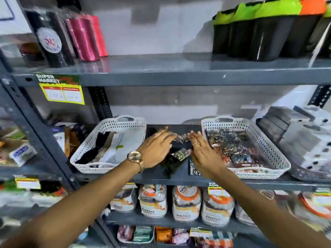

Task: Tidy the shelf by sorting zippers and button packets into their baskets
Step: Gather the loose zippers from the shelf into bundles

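**Both hands over the loose pile between the baskets**

Our forearms reach in from the bottom of the view, and our two hands meet over the grey shelf (157, 174). Our left hand (157, 149), with a gold watch (134, 156) on its wrist, is spread palm down, its fingers loosely extended. Our right hand (202, 153), wearing a ring (196, 143), is likewise flat and open. Neither hand is closed around anything that we can make out; motion blur hides whether the fingertips touch what lies below.

Directly under and between our hands sits the loose pile (177, 154): clear button packets and dark zipper lengths heaped on the shelf. One clear packet (180, 154) with small pale pieces lies between the two palms, and another crumpled packet (182, 137) sits just past our fingertips.

Left of our left hand stands the left basket (111, 122), white and perforated, holding black and white zippers (105, 151) laid lengthwise. Right of our right hand stands the right basket (265, 140), of the same kind, filled with button packets (238, 149) in mixed colours.

Further out, beyond the right basket, grey boxed goods (304, 136) are stacked. Above us, the upper shelf carries pink thread spools (84, 36) and dark containers with green lids (256, 29). Below our arms, jars with orange lids (186, 203) line the lower shelf.
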Tool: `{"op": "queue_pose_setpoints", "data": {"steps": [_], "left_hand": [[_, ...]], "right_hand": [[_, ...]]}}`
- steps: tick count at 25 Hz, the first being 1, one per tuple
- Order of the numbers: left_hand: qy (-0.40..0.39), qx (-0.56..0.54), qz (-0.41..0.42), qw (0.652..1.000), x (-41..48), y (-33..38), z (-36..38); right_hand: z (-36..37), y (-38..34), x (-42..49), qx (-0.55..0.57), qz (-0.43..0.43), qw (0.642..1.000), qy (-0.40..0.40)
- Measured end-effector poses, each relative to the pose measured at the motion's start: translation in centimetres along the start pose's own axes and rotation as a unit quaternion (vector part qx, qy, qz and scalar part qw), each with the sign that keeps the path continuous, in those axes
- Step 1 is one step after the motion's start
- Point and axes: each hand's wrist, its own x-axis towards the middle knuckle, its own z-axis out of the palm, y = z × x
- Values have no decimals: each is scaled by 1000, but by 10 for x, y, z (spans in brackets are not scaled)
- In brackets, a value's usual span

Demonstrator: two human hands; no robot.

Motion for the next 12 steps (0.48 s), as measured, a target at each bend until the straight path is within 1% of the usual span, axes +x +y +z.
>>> {"op": "queue_pose_setpoints", "data": {"steps": [2,4,5,6,9,10,12], "left_hand": [[-34,-68,-76,994,13,-17,20],[-65,-98,-167,979,30,-33,39],[-77,-98,-194,973,41,-39,50],[-103,-95,-224,964,49,-42,56],[-140,-104,-288,941,72,-53,79],[-155,-117,-315,929,78,-58,86],[-144,-130,-355,914,87,-66,98]], "right_hand": [[14,9,19,69,58,994,-60],[30,18,46,107,113,985,-77],[39,22,61,115,144,980,-78],[45,23,74,116,180,973,-90],[60,32,108,94,257,954,-120],[62,34,114,85,283,946,-136],[70,39,124,71,317,932,-159]]}}
